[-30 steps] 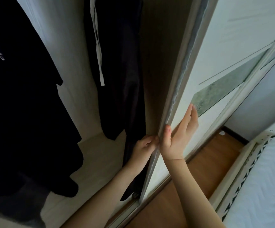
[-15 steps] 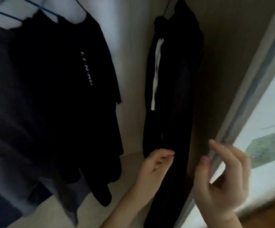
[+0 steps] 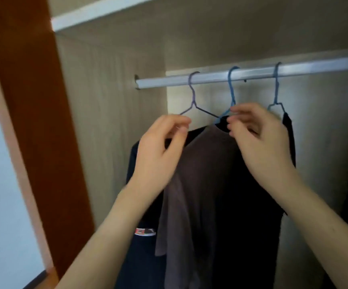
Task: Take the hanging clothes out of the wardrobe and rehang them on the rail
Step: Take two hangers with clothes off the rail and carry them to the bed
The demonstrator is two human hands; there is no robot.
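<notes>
A silver rail (image 3: 164, 81) runs across the wardrobe with three wire hangers on it. My left hand (image 3: 160, 151) is closed on the left arm of the purple hanger (image 3: 193, 94), which carries a dark navy shirt (image 3: 132, 163). My right hand (image 3: 260, 140) pinches the base of the middle blue hanger (image 3: 231, 88), which holds a grey-brown shirt (image 3: 200, 184). A third blue hanger (image 3: 276, 86) further right carries a black garment (image 3: 288, 130), partly hidden behind my right hand.
A white-edged shelf (image 3: 106, 11) sits above the rail. The beige side panel (image 3: 106, 122) stands close on the left, with a brown wardrobe frame (image 3: 29, 122) and a pale wall (image 3: 0, 205) beyond it. More dark clothing shows at the far right edge.
The view has swung up from the sliding door and the garments' lower ends to the rail. Both hands have risen from the door edge to the hangers and closed on them.
</notes>
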